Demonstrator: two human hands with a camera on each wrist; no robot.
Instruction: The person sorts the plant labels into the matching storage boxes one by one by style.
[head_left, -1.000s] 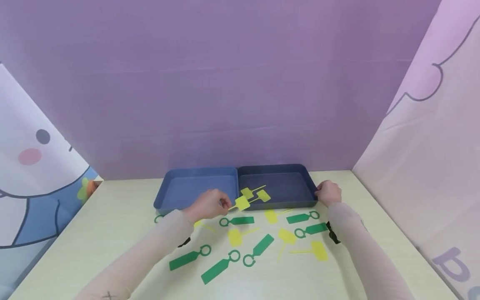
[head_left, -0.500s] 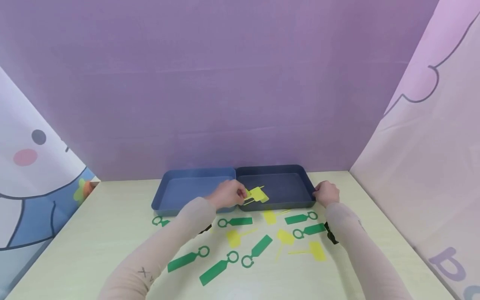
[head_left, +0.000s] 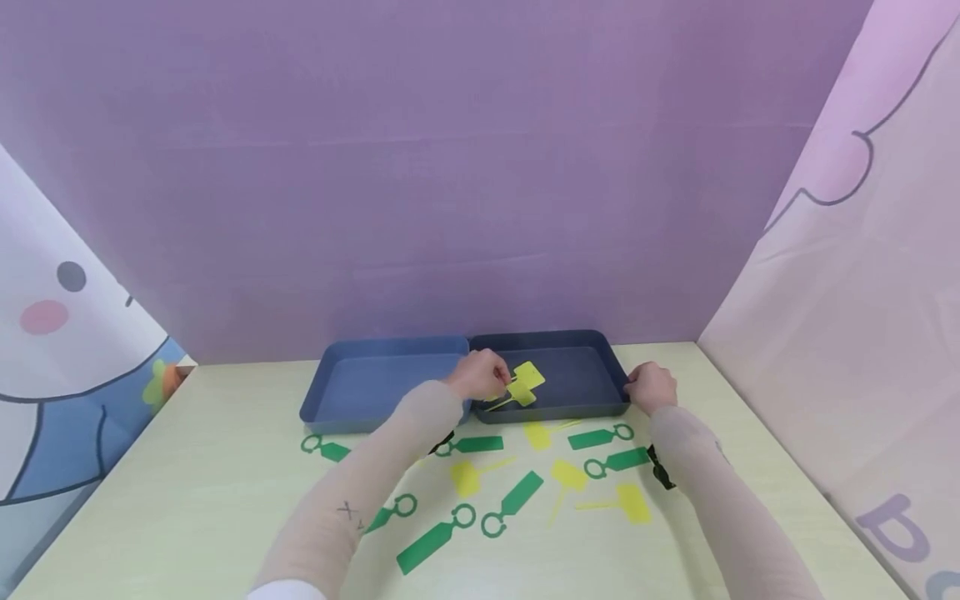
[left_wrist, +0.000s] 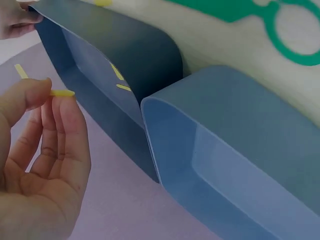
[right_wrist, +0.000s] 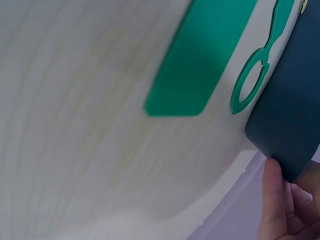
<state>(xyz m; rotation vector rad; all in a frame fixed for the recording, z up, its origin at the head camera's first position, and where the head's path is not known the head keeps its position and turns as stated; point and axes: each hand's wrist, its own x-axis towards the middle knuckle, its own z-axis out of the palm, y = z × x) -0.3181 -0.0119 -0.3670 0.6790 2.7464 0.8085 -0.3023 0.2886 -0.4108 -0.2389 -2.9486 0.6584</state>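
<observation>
My left hand [head_left: 480, 375] is over the left part of the dark navy tray [head_left: 581, 375]. Between thumb and fingertips it pinches a yellow plant tag [head_left: 530, 374] by its thin stem; the left wrist view shows that stem [left_wrist: 62, 93] poking out past the thumb. More yellow tags [head_left: 521, 394] lie in the tray below, partly hidden by the hand. My right hand [head_left: 652, 387] grips the navy tray's right end, thumb and fingers on either side of its wall, as the right wrist view shows the fingers [right_wrist: 273, 200] at the corner.
A lighter blue tray [head_left: 352, 387] stands against the navy one on the left. In front, green ring tags [head_left: 425, 547] and yellow tags [head_left: 634, 503] lie scattered on the pale table [head_left: 165, 492]. A purple backdrop [head_left: 480, 208] rises behind the trays.
My left hand has moved right and slightly away from me, from the trays' front edge to over the navy tray, carrying the yellow plant tag. My right hand stays at the tray's end.
</observation>
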